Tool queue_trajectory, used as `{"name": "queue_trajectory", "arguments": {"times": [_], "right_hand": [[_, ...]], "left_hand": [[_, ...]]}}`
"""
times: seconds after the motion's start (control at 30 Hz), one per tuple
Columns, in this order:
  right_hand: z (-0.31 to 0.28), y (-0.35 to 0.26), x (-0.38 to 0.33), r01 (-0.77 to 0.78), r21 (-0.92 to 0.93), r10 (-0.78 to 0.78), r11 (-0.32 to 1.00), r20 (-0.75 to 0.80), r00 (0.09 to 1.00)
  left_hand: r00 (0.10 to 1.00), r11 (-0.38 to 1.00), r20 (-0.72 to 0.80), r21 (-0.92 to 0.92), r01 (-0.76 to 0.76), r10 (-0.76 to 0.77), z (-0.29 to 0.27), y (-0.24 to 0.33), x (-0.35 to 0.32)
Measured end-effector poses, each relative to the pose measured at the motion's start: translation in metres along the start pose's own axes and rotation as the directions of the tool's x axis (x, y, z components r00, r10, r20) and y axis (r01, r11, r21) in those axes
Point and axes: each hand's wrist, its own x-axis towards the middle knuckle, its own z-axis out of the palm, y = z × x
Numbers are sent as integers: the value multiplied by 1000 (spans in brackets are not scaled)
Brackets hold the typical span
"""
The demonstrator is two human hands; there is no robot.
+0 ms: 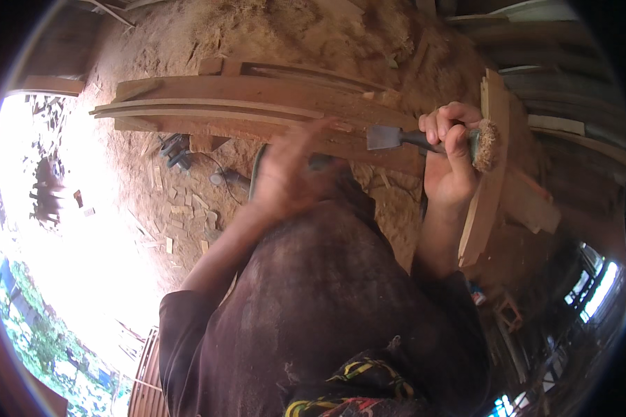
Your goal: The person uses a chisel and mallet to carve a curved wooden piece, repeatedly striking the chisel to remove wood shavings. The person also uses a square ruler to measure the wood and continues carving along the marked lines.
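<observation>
In my right hand (455, 153) is a chisel (384, 137), its fingers wrapped round the handle. The wide grey blade points left, and the handle's butt end is frayed into a tan, brushy mass. Beneath the blade lies a wooden workbench plank (355, 111). My left hand (289, 174) is blurred by motion in front of my body, near the plank's near edge; its fingers look stretched out, with nothing visible in them. Two thin wooden strips (209, 108) lie along the plank, left of the chisel.
A power tool (177, 153) with a cord sits on the ground to the left, beside a grey-ended tool (222, 178). Wood offcuts (181, 208) and sawdust cover the floor. At the right a long board (492, 174) stands past my right hand, with more boards (528, 201) behind.
</observation>
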Motion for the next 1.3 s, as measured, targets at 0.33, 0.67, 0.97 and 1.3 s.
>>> {"name": "queue_trajectory", "arguments": {"times": [0.33,0.67,0.97,1.3], "right_hand": [[2,-17,-17,-41,221,17,974,108,994],[-32,-9,22,135,262,-171,956,118,978],[62,45,82,558,-163,-461,813,406,789],[87,71,85,488,-279,-267,827,569,778]], "left_hand": [[997,981,34,-182,-61,68,106,71,63],[959,821,-174,498,280,-222,21,1,27],[950,657,-166,690,304,-265,-49,-104,-2],[948,672,-283,674,306,-147,-25,-106,-4]]}}
